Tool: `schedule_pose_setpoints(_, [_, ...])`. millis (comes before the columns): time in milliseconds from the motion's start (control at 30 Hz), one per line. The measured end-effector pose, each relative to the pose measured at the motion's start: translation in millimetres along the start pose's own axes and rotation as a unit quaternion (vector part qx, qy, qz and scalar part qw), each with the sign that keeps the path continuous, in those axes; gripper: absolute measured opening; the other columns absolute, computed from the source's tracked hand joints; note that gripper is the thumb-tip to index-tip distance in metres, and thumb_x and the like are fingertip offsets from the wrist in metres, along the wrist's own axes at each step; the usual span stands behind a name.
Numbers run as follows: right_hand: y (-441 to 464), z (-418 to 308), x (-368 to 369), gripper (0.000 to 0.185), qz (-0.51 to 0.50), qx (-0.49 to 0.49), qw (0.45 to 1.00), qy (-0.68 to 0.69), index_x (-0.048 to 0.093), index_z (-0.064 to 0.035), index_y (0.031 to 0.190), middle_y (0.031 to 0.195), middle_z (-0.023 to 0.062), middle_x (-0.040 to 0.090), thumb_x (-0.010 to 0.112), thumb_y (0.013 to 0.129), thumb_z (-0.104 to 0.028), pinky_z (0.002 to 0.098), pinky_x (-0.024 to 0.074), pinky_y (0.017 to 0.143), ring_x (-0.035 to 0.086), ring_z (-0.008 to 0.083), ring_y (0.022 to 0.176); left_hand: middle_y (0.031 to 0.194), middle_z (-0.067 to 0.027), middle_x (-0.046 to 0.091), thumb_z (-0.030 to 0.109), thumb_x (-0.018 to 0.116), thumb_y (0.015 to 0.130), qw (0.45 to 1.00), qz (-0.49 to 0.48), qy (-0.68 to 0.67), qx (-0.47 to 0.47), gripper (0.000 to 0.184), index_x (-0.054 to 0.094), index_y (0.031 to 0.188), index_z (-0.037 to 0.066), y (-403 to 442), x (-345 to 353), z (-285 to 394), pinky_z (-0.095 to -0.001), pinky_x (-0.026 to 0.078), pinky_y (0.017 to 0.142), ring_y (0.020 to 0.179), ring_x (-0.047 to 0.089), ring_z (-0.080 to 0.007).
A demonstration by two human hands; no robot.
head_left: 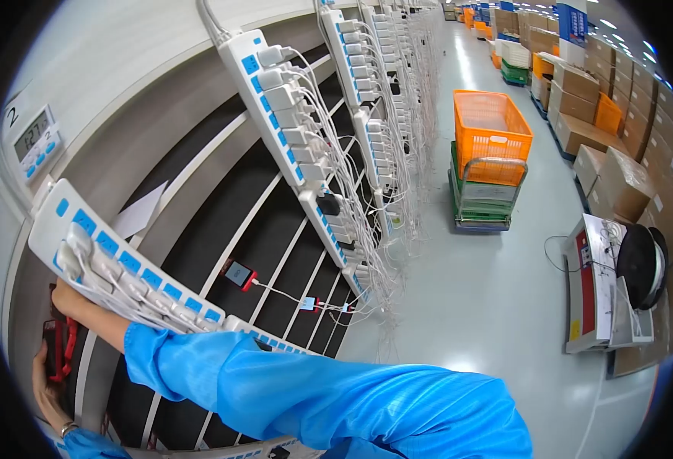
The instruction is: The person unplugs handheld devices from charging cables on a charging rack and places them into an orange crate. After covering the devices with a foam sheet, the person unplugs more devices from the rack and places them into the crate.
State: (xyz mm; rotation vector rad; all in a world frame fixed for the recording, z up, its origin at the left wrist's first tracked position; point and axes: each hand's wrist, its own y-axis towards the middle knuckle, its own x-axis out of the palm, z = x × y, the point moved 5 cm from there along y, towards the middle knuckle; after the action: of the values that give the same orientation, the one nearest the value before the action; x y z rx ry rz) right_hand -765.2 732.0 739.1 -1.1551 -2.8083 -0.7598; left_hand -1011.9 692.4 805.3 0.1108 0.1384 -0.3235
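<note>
At the far left, my left hand [43,386] is wrapped around the side of a red-and-black handheld device [55,340]; a band circles the wrist. My right arm reaches across the view in a blue sleeve. Its hand [64,298] is just above the device, beside a white power strip [133,264] full of white charger plugs. The right fingers are mostly hidden, so their grip is unclear. On the dark shelves, a red device with a lit screen [239,275] is joined by a white cable to a smaller red device [309,304].
More power strips [263,107] with hanging white cables line the rack. A timer [34,141] is fixed at upper left. On the floor stands a trolley with an orange crate [492,130]. Cardboard boxes [623,183] and a white cart [593,283] are at the right.
</note>
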Motion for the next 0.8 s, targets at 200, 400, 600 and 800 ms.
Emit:
schedule_pose_setpoints(200, [-96,-2,-89,0.037,-0.018,0.019,0.999,0.048,0.064,0.0096,0.093,0.074,0.0247,0.065,0.060,0.078,-0.024,0.0442,0.0506,0.066,0.064,0.0377,0.068,0.113,-0.0063,0.061,0.022,0.058,0.094,0.936,-0.032,0.218,0.276,0.036,0.058,0.125,0.006,-33,6,14,-0.0263,0.047,0.080,0.097,0.058,-0.0151])
schedule_pose_setpoints(400, [-111,-33,-125,0.037,-0.042,0.034,0.994,0.097,0.064,0.0084,0.094,0.073,0.0230,0.064,0.059,0.080,-0.026,0.0430,0.0503,0.065,0.063,0.0367,0.066,0.107,-0.0047,0.064,0.035,0.063,0.089,0.999,-0.023,-0.023,-0.011,0.038,0.064,0.117,0.009,17,1,10,-0.0239,0.047,0.070,0.093,0.059,-0.0135])
schedule_pose_setpoints(600, [-127,-77,-183,0.038,-0.072,0.049,0.985,0.147,0.064,0.0072,0.095,0.073,0.0212,0.064,0.059,0.082,-0.028,0.0418,0.0500,0.064,0.061,0.0356,0.065,0.088,-0.0013,0.064,0.040,0.061,0.091,0.992,0.085,-0.083,0.039,0.035,0.065,0.103,0.008,13,19,2,-0.0205,0.043,0.057,0.067,0.056,-0.0083])
schedule_pose_setpoints(800, [-99,-109,-148,0.038,-0.112,0.061,0.973,0.193,0.064,0.0059,0.096,0.072,0.0195,0.064,0.058,0.083,-0.030,0.0406,0.0497,0.063,0.060,0.0346,0.063,0.091,-0.0027,0.066,0.037,0.065,0.090,0.995,0.039,-0.084,0.029,0.039,0.063,0.112,0.005,-11,48,13,-0.0195,0.046,0.056,0.069,0.060,-0.0099])
